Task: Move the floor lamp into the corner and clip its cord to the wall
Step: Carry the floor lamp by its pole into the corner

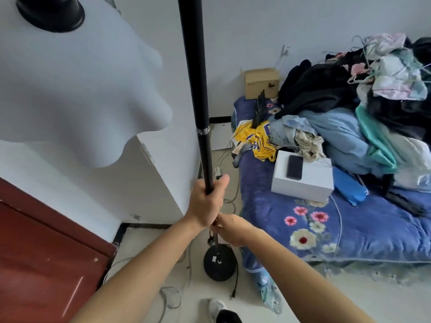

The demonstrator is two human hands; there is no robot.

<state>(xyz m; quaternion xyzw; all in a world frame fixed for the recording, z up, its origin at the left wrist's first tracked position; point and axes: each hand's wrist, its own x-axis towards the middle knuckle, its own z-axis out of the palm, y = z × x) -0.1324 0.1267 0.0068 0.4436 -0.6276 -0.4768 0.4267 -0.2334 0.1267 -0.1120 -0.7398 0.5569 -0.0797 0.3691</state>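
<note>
So I'm looking at a pale floor (149,238) with the lamp's round black base (220,264) sitting on it, loose cables (172,297) beside. The bed (373,234) with the blue floral quilt carries a white box (303,183), a cardboard box (261,83) and a clothes heap (349,108).

Both forearms are bare to the frame's lower edge — no sleeves, watch or rings on the left hand (206,206) or right hand (229,230). One white-and-black shoe (220,310) — low, laced.

A lived-in home bedroom: a bed (349,231) with a blue floral quilt sits against white walls (256,31), heaped with a pile of clothes (349,101), beside a red wooden door (35,252).
</note>
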